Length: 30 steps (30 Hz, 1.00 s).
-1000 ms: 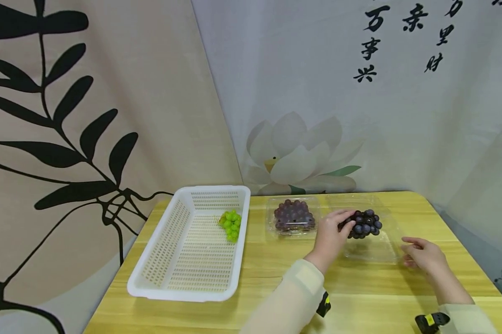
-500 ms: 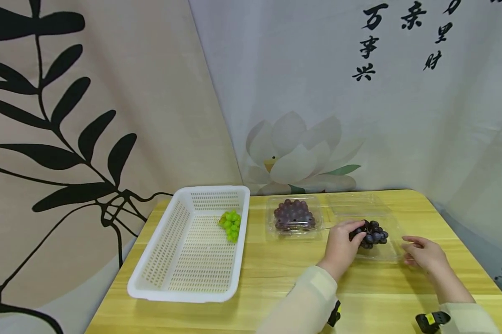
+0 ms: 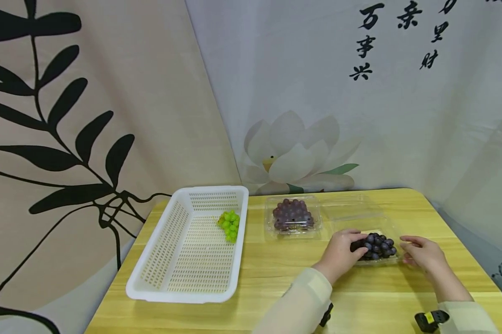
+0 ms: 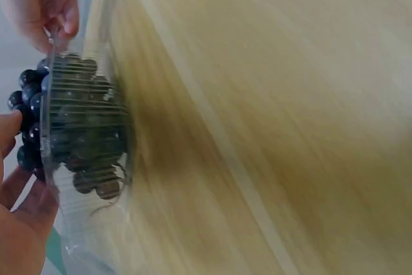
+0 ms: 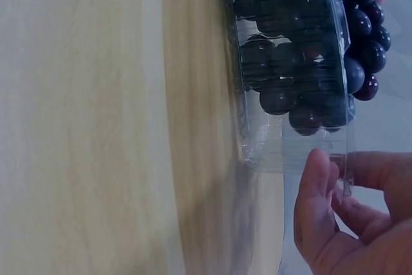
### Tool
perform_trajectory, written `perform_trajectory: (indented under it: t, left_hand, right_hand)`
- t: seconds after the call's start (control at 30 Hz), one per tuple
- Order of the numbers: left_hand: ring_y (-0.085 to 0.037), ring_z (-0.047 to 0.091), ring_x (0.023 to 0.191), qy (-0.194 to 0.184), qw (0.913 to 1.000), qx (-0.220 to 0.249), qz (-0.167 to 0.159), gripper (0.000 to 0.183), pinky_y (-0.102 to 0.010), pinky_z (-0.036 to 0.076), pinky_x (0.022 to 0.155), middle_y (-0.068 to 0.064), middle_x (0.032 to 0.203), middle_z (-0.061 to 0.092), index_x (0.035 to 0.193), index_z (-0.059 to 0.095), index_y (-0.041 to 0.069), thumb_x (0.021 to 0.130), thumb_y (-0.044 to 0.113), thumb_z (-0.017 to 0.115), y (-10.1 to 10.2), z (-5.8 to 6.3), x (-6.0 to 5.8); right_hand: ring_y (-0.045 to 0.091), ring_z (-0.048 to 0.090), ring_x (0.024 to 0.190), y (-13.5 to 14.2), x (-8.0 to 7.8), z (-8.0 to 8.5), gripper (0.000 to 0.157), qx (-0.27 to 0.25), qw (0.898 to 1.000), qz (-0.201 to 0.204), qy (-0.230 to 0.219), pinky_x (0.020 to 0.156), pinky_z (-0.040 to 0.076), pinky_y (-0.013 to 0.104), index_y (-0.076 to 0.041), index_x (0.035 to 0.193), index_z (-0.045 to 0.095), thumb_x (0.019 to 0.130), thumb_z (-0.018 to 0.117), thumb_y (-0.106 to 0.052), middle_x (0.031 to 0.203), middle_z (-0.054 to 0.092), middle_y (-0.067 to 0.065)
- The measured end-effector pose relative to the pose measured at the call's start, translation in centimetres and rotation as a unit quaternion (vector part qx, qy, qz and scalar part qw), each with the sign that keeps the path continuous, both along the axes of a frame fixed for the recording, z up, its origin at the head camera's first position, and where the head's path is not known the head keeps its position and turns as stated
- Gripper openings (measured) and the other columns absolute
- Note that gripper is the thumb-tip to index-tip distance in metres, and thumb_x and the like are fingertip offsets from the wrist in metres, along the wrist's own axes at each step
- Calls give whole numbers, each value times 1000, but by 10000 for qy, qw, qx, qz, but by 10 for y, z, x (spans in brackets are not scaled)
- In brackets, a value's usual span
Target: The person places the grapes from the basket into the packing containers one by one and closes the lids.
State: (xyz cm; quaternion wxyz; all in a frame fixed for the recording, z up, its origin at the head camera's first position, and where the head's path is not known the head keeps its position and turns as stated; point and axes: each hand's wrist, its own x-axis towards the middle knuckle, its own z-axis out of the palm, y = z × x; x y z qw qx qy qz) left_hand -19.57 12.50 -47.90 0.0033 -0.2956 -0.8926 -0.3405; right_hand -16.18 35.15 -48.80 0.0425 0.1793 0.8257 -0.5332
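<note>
A bunch of dark grapes (image 3: 382,247) sits in the open clear plastic clamshell box (image 3: 376,262) at the right of the table. My left hand (image 3: 337,253) grips the bunch at its left end, thumb on the near side. Some grapes (image 5: 370,46) rise above the rim in the right wrist view, and others show through the ribbed wall. At the box's right edge my right hand (image 3: 426,253) pinches the rim between thumb and fingers (image 5: 314,181). The left wrist view shows the left hand (image 4: 26,223) beside the box, its fingers partly cut off by the frame.
Left of the open box stands a closed clear box (image 3: 293,220) of reddish-purple grapes. A white perforated basket (image 3: 130,288) holds a green grape bunch (image 3: 230,226) along its right side. The box's raised lid (image 3: 351,204) lies toward the table's back edge.
My left hand has carried the dark grapes rightward and down into the clear box. The right hand has stayed at the box's right edge.
</note>
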Motion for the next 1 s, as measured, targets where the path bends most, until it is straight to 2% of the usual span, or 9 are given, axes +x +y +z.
perform_trajectory:
  t: [0.1, 0.2, 0.33, 0.43, 0.53, 0.63, 0.77, 0.83, 1.0]
  left_hand:
    - [-7, 50, 122, 485, 9971, -568, -155, 37, -17, 43, 99, 10, 134, 53, 127, 60, 29, 90, 34, 63, -4, -3, 0]
    - [-5, 51, 117, 1195, 9880, -951, -232, 33, -15, 44, 95, 11, 129, 54, 122, 62, 30, 90, 35, 64, -9, -6, 2]
    - [-1, 53, 105, 2020, 9709, -1219, -399, 18, -8, 45, 83, 12, 116, 55, 108, 67, 30, 90, 34, 64, -12, -7, 5]
    - [1, 52, 101, 2368, 9544, -1689, -669, 17, -6, 44, 82, 14, 113, 55, 107, 68, 33, 92, 37, 60, -12, -6, 8]
    - [1, 53, 108, 2448, 9411, -2205, -759, 25, -8, 44, 89, 14, 120, 55, 113, 67, 34, 93, 43, 56, -12, -6, 9]
    - [-2, 51, 119, 2470, 9307, -2630, -602, 30, -13, 42, 97, 12, 129, 55, 119, 65, 34, 95, 46, 50, -13, -8, 6]
    - [-2, 50, 122, 2405, 9222, -2993, -472, 34, -16, 38, 104, 12, 131, 56, 121, 64, 33, 97, 48, 44, -16, -10, 2]
    - [-2, 50, 122, 2376, 9214, -3044, -436, 35, -16, 37, 104, 13, 130, 57, 121, 63, 32, 98, 48, 43, -17, -11, 2]
    - [-2, 52, 116, 2237, 9335, -2786, -297, 31, -16, 41, 101, 15, 120, 61, 115, 67, 34, 97, 47, 46, -22, -12, 2]
  right_hand:
    - [11, 60, 66, 0, -1, 0, 51, 2, 10000, -54, -25, 65, 58, 30, 15, 136, 35, 98, 46, -17, 91, 60, 4]
    - [11, 60, 66, 1, 0, 1, 50, 11, 9999, -111, -53, 64, 58, 30, 14, 136, 35, 98, 47, -16, 92, 60, 6]
    - [11, 61, 65, 1, 1, 1, 50, 6, 9999, -152, -69, 64, 58, 31, 14, 136, 35, 98, 47, -16, 93, 60, 7]
    - [11, 60, 65, 1, 2, 1, 50, 14, 9998, -180, -65, 65, 58, 31, 14, 136, 36, 98, 47, -17, 92, 59, 6]
    - [12, 60, 66, 0, 4, 2, 50, 9, 9999, -122, -20, 66, 58, 30, 14, 137, 35, 98, 45, -17, 91, 56, 6]
    - [12, 59, 66, -2, 5, 2, 51, 4, 10000, -26, 36, 67, 58, 30, 14, 137, 34, 99, 44, -17, 91, 52, 8]
    - [12, 60, 66, -3, 4, 4, 51, -43, 10000, -1, 52, 66, 58, 30, 14, 136, 34, 99, 45, -18, 91, 51, 10]
    - [12, 61, 66, -3, 4, 3, 51, -112, 9999, 4, 47, 66, 58, 31, 15, 136, 33, 98, 46, -17, 91, 52, 10]
    - [15, 63, 66, -3, 2, -2, 52, -326, 9995, -36, -26, 65, 58, 32, 14, 136, 32, 98, 48, -17, 90, 53, 10]
